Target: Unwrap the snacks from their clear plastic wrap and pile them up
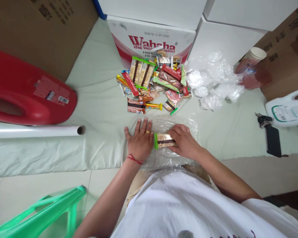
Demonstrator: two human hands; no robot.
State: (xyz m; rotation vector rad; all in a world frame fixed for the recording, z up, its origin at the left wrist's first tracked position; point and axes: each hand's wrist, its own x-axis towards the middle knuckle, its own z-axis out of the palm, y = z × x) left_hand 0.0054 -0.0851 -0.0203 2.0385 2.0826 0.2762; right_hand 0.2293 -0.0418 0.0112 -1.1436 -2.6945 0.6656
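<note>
A sheet of clear plastic film (164, 158) lies on the pale green cloth at the near edge. My left hand (141, 140) rests flat on the film's left part, fingers spread, holding nothing. On the middle of the film is a wrapped snack bar (164, 141), pale with a dark stripe and green ends. My right hand (183, 140) grips this bar from the right, fingers curled over its right end, which they hide. Beyond my hands lies a heap of wrapped snacks (166, 79), with two more of the green-edged bars (142, 72) on it.
Crumpled clear plastic bundles (213, 79) lie right of the heap, before white boxes (228, 36). At left are a red jug (27, 89) and a film roll (37, 131). Keys, a black phone-like object (273, 140) and a white bottle (290, 109) are at right. A green stool (44, 211) stands below.
</note>
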